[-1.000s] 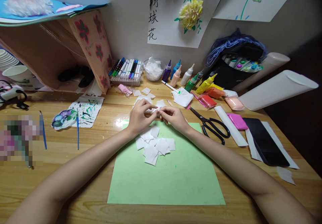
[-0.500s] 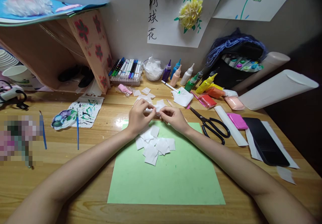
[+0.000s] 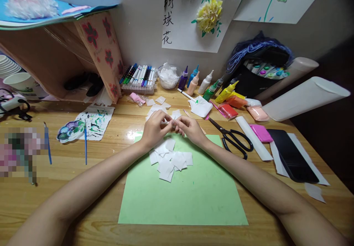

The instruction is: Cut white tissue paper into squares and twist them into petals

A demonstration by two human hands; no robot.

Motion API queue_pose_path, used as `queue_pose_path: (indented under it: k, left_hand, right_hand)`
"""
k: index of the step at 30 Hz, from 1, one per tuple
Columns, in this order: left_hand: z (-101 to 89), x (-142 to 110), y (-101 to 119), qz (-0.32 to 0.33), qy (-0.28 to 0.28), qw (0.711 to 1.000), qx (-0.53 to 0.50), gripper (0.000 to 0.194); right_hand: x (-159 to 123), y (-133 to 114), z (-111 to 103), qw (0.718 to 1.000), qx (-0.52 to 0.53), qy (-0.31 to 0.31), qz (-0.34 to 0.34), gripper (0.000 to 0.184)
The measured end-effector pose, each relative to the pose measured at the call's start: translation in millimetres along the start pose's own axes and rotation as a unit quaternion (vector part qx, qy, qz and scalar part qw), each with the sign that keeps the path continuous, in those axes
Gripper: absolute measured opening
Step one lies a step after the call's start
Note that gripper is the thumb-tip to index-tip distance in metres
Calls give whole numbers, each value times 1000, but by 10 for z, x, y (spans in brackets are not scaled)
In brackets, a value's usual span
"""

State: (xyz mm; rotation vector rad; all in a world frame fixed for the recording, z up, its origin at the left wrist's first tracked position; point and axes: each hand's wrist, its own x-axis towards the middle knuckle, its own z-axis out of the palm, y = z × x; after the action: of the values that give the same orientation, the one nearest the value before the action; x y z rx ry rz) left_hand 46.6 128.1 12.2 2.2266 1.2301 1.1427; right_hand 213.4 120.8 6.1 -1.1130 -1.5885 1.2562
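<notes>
My left hand (image 3: 154, 130) and my right hand (image 3: 190, 130) meet fingertip to fingertip above the far edge of a green paper sheet (image 3: 190, 194). Both pinch one small white tissue square (image 3: 172, 121) between thumbs and fingers. Just below the hands, a loose pile of white tissue squares (image 3: 169, 159) lies on the green sheet. More white squares (image 3: 158, 104) are scattered on the wooden desk beyond the hands.
Black scissors (image 3: 233, 139) lie right of the green sheet, with a black phone (image 3: 290, 159) and pink pad (image 3: 261, 133) further right. Paint bottles (image 3: 206, 85), a marker tray (image 3: 138, 77) and a tissue bowl (image 3: 168, 77) line the wall. Paintbrushes (image 3: 85, 146) and a stained palette paper (image 3: 88, 122) lie left.
The fingers of both hands have drawn closer together around the tissue square and shifted slightly; the arms and everything on the desk stay put.
</notes>
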Motion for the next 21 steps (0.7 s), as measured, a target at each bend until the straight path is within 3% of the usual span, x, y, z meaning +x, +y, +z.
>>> queue_pose_path:
  k: [4,12,16,21]
  left_hand:
    - [12,-10,-6,13,-16,1000,-3,10]
    - [5,-2,5,-35,-6,999,-5,10]
    - [-12,1,38,-27,-32,999,23,12]
    - [-22,-12,63,-28,-78,995,51,20]
  right_hand:
    - [3,19,10,1000,0,13,15,33]
    - [7,49,0,999,-2,38,11,27]
    - [-34,-2,15,988,-118,73,-72,21]
    - [-94,-24,42,938,-288,53,-187,16]
